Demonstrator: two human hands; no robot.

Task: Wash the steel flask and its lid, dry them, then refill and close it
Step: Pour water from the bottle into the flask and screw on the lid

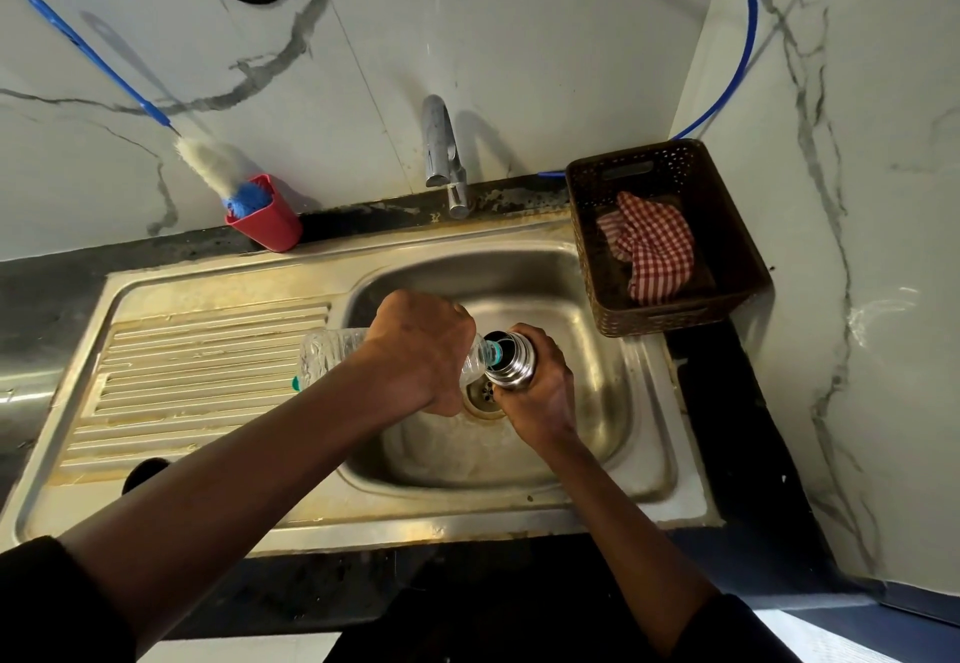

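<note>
Over the sink [644, 459], the left hand [421, 350] grips a tilted plastic bottle [332, 353], mouth at the open steel flask [511, 363] clasped by the right hand [540, 392].

brush [210, 166] leaning in red cup [272, 232]; tap [440, 142] right of it.

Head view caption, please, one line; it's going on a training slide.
Over the sink, the left hand tips a plastic bottle into the open steel flask gripped by the right hand.
</note>
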